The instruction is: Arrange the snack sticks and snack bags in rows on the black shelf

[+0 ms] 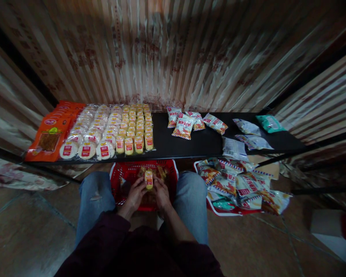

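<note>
Yellow snack pack [148, 179] sits pinched between the fingertips of a person's left hand [135, 195] and right hand [161, 192], seen from the head camera. Both hands grasp it, one at each side, a grip that appears to steady the small wrapper and leave its red label uncovered. It is held above a red basket [138, 164] between two denim-clad knees, probably set there for short reach; more packs lie loosely inside.

Just beyond, on a black shelf [167, 144], matching yellow packs [134, 130] stand in straight columns, front labels outward, seemingly to be read and counted at a glance. White round packs [89, 134] line up beside them, and orange packets [49, 132] overlap at the left end, perhaps to save room.

Farther right, printed snack bags [183, 126] lie at odd angles near a teal bag [269, 124], an apparently looser arrangement. Below, a second basket [227, 214] is heaped with similar bags, its load spilling past the rim.
</note>
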Tool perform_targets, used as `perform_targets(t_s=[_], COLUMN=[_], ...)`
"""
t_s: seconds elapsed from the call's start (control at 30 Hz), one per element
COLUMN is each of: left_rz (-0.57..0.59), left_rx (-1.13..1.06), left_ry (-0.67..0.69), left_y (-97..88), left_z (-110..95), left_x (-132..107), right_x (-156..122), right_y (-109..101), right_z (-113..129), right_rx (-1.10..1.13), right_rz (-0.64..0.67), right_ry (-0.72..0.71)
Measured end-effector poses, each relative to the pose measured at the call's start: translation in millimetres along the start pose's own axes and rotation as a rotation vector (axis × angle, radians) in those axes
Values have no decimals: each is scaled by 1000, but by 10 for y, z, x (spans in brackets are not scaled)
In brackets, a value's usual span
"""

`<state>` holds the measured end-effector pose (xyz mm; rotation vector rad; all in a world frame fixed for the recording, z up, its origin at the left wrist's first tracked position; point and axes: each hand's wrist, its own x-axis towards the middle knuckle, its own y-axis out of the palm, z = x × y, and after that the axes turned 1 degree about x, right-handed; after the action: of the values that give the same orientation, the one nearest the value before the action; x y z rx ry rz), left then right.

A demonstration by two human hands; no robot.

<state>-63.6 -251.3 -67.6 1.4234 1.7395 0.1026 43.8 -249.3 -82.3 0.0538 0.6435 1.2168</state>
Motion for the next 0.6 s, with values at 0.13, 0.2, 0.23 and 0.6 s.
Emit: perform_targets(t_s=[0.13,0.2,0.23,0.6], left_rz=[-3,-13,-28,-127], left_rx=[-8,-3,5,156], left_ry=[0,-1,3,114], left_y=[42,73,88,158], left_z=[-36,-48,-50,-44], left_x=[-31,-56,-66,-141], right_x=[-104,-134,-142,-171], right_y=[21,34,37,43], right_z=[32,55,64,98], right_rx=[61,82,87,74], right_rz=[-5,-23,-30,-29], right_ry=[43,40,32,10])
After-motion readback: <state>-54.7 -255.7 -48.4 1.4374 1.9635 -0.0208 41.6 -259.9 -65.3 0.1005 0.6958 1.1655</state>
